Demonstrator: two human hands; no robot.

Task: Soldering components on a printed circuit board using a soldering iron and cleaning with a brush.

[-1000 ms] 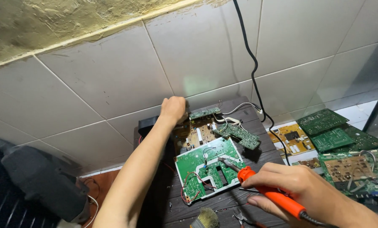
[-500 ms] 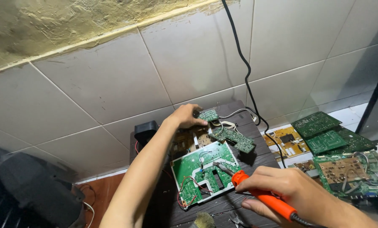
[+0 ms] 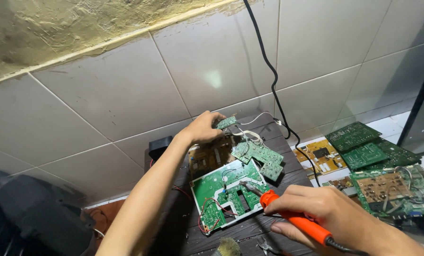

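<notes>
My left hand (image 3: 203, 128) reaches to the back of a small dark table (image 3: 250, 232) and pinches a small green circuit board (image 3: 226, 123) at its edge. My right hand (image 3: 325, 211) grips an orange-handled soldering iron (image 3: 292, 215); its metal tip rests over a large green circuit board in a white frame (image 3: 224, 192). Behind that board lie a brown board (image 3: 207, 156) and two more small green boards (image 3: 259, 156) with white wires.
Several green and yellow circuit boards (image 3: 363, 151) lie on the floor at right. A black cable (image 3: 269, 71) hangs down the tiled wall. A black box (image 3: 159, 147) sits behind the table, a dark bulky object (image 3: 36, 213) lower left, a brush (image 3: 228, 246) at the table front.
My left hand moved right along the table's back edge and took hold of the small green board. The right hand with the iron stayed over the large board; the view shifted slightly.
</notes>
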